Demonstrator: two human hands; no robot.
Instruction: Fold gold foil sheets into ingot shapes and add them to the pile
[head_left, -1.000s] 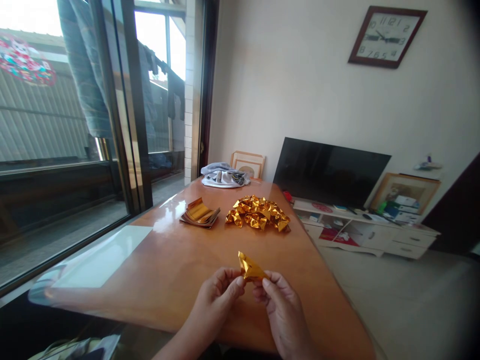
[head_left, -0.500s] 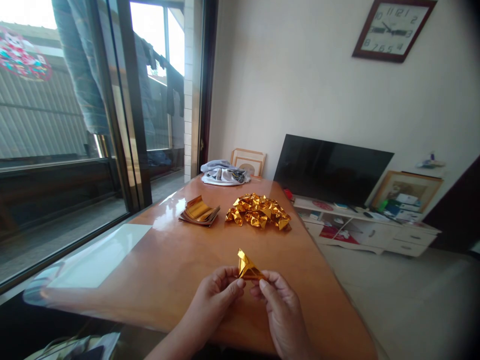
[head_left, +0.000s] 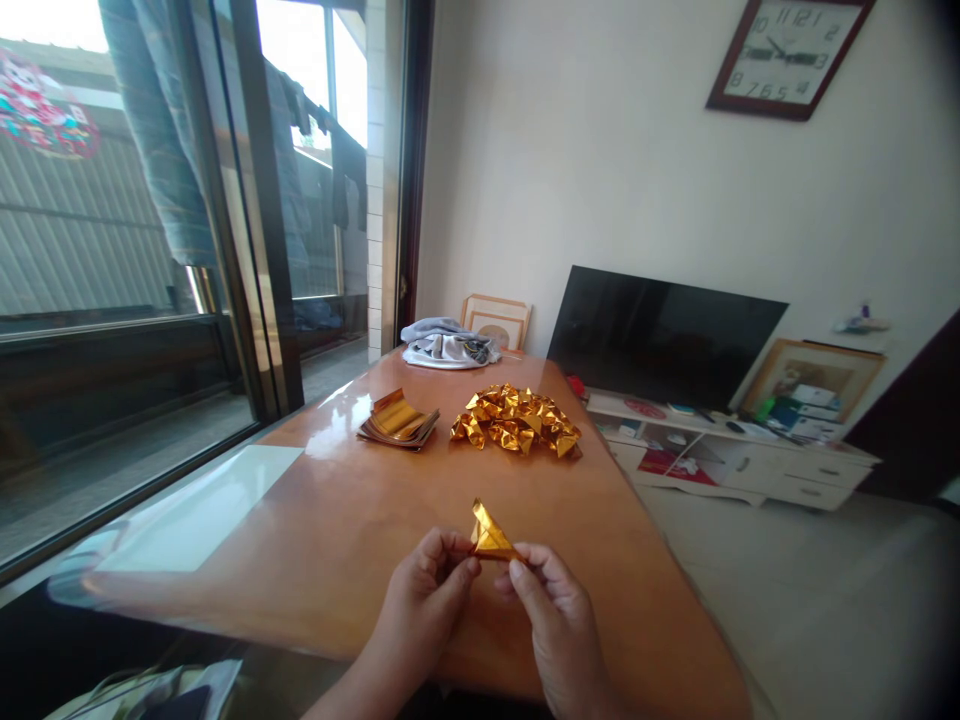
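Between my two hands is a folded gold foil paper (head_left: 492,534), a rough triangle with its point up, held just above the near part of the table. My left hand (head_left: 431,595) pinches its left corner with thumb and fingers. On the other side, my right hand (head_left: 553,605) grips the lower right corner the same way. Farther off lies a pile of folded gold pieces (head_left: 517,420). Left of that pile sits a stack of gold foil sheets (head_left: 397,420), its top sheets curling upward.
The brown table (head_left: 360,540) runs away from me. Folded cloth (head_left: 448,345) rests at its far end, near a picture frame (head_left: 499,318). Beyond the right edge stand a television (head_left: 667,335) and a low white cabinet (head_left: 780,475). Glass sliding doors (head_left: 247,230) line the left.
Both hands have shifted slightly left with the gold paper. Its front face looks smoother and turned a little. The pile and the stack stay where they were.
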